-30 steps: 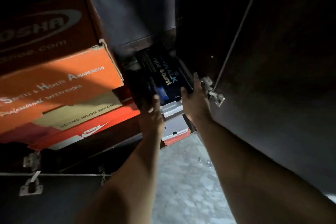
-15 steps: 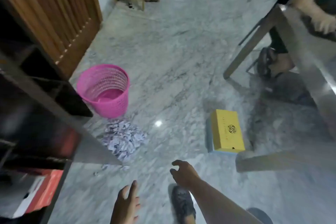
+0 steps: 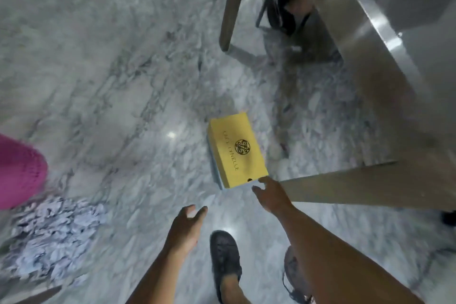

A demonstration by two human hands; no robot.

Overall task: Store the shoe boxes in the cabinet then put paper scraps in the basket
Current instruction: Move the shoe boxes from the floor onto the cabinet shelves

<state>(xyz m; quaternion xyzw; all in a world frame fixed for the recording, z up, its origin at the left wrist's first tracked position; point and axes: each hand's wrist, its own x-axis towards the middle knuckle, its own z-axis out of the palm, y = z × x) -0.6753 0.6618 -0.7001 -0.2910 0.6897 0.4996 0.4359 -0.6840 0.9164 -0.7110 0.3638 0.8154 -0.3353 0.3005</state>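
A steel counter [image 3: 385,61] stands over the marble floor [image 3: 111,57], its leg [image 3: 365,187] just beside the yellow shoe box [image 3: 237,153], whose lid lettering is partly legible, ending "YNELLE" beside a round emblem. Paper scraps [image 3: 51,232] lie heaped by the pink basket [image 3: 19,170]. The right hand [image 3: 271,195] reaches the box's near corner with fingers spread and the left hand [image 3: 185,227] hangs loose, both holding nothing.

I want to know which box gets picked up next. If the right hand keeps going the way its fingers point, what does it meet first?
The right hand would most likely meet the near corner of the yellow shoe box on the floor; its fingertips look almost at that edge, though depth is hard to judge.
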